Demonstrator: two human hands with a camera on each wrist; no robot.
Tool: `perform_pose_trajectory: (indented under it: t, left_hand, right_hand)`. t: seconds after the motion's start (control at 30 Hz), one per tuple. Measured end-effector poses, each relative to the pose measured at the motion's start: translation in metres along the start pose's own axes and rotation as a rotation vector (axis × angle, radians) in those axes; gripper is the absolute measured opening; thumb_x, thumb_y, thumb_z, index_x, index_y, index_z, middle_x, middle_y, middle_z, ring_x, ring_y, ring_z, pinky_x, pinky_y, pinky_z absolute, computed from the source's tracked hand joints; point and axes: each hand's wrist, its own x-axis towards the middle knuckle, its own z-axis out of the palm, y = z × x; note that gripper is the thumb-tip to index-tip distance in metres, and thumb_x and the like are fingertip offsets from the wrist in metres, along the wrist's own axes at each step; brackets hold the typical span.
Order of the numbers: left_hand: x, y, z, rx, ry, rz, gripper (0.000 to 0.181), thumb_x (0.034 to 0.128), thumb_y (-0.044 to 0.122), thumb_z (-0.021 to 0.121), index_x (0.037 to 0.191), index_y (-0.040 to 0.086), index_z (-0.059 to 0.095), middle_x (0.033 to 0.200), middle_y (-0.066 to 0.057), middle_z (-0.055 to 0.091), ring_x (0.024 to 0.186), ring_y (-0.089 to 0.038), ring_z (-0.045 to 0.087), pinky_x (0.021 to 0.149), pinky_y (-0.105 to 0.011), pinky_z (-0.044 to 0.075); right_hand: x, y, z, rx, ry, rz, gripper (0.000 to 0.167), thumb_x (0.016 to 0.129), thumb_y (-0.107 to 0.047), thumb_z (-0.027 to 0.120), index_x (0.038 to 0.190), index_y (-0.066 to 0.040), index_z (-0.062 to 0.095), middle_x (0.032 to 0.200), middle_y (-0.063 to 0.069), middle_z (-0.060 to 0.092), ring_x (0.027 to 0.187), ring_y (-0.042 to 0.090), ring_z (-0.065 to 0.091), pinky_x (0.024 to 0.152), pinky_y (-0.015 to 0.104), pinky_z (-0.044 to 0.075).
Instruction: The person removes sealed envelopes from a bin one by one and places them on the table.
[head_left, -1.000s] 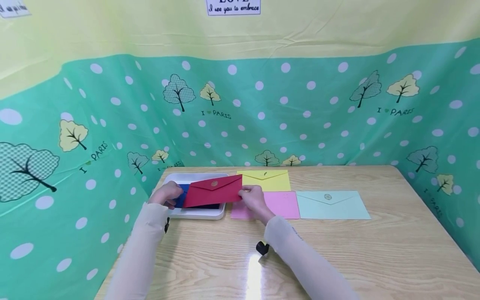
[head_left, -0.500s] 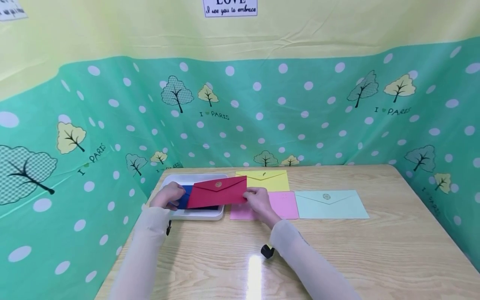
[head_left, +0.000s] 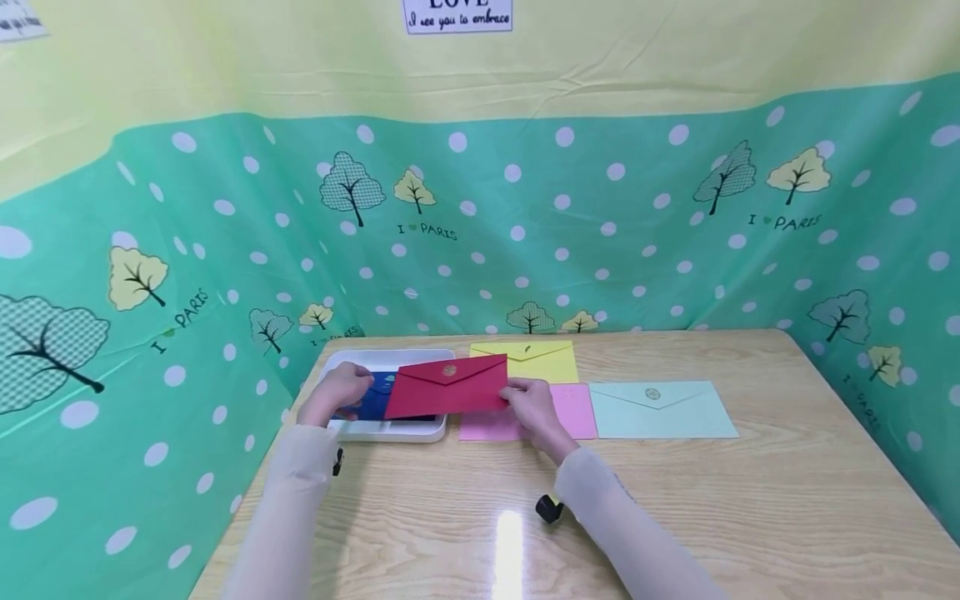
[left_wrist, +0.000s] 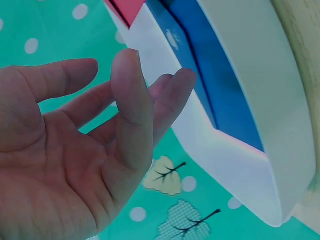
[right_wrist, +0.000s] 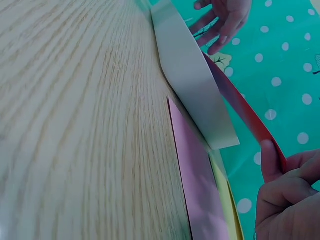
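My right hand (head_left: 534, 408) pinches the right end of a red envelope (head_left: 450, 387), raised and slightly tilted over the white tray (head_left: 420, 431). In the right wrist view thumb and fingers of that hand (right_wrist: 292, 192) grip the red envelope's (right_wrist: 250, 120) end. A blue envelope (head_left: 375, 400) lies in the tray, partly covered by the red one. Over the tray's left side is my left hand (head_left: 341, 392); the left wrist view shows this hand (left_wrist: 100, 135) with loosely bent, spread fingers, holding nothing, beside the tray (left_wrist: 205, 145) with the blue envelope (left_wrist: 225, 90).
A yellow envelope (head_left: 555, 365) lies behind a pink one (head_left: 573, 408), right of the tray. Further right is a light green envelope (head_left: 660, 417). Polka-dot cloth (head_left: 435, 292) hangs behind and at both sides of the wooden table (head_left: 420, 517).
The red envelope has moved right with my right hand, uncovering more of the blue envelope. My left hand has stayed over the tray's left side, shifting only slightly.
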Motion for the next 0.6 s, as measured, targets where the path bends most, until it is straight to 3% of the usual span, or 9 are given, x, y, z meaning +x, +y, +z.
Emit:
perform_pose_trajectory:
  t: [0.13,0.27,0.37,0.5,0.6]
  left_hand:
    - [-0.007,0.007,0.004,0.038,0.024,0.050,0.048,0.1119,0.020,0.044,0.149,-0.011,0.047,0.149,-0.036,0.047,0.125,-0.049,0.055,0.065,-0.038,0.061]
    - [-0.013,0.014,0.009,0.071,0.063,0.108,0.046,0.1109,0.019,0.047,0.146,-0.010,0.052,0.148,-0.035,0.049,0.122,-0.047,0.057,0.062,-0.036,0.061]
    - [-0.017,0.018,0.012,0.079,0.092,0.143,0.043,0.1105,0.019,0.049,0.143,-0.009,0.056,0.140,-0.032,0.057,0.105,-0.042,0.065,0.062,-0.037,0.060]
    - [-0.024,0.023,0.015,0.102,0.134,0.189,0.041,0.1095,0.021,0.054,0.139,-0.007,0.061,0.125,-0.026,0.067,0.082,-0.032,0.069,0.065,-0.039,0.059]
    - [-0.030,0.029,0.018,0.130,0.176,0.224,0.037,0.1081,0.021,0.058,0.133,-0.006,0.066,0.118,-0.024,0.071,0.084,-0.030,0.069,0.072,-0.043,0.058]
  right_hand:
    - [-0.001,0.000,-0.006,0.014,0.008,-0.002,0.044,0.101,-0.008,0.065,0.144,-0.002,0.063,0.086,0.011,0.070,0.043,0.009,0.025,0.041,0.024,0.024]
    - [-0.002,-0.001,-0.011,0.021,0.009,-0.002,0.044,0.101,-0.009,0.065,0.144,-0.003,0.063,0.074,0.010,0.060,0.043,0.010,0.024,0.042,0.025,0.023]
    - [-0.004,-0.001,-0.015,0.022,0.005,-0.005,0.044,0.102,-0.009,0.064,0.145,-0.003,0.062,0.064,0.003,0.050,0.043,0.010,0.023,0.042,0.026,0.023]
    - [-0.008,0.000,-0.022,0.035,0.000,-0.009,0.044,0.102,-0.009,0.064,0.145,-0.002,0.062,0.063,0.002,0.049,0.043,0.010,0.023,0.043,0.025,0.022]
    - [-0.011,0.002,-0.027,0.046,-0.004,-0.020,0.044,0.102,-0.008,0.063,0.145,0.000,0.061,0.069,0.006,0.054,0.044,0.010,0.024,0.043,0.025,0.022]
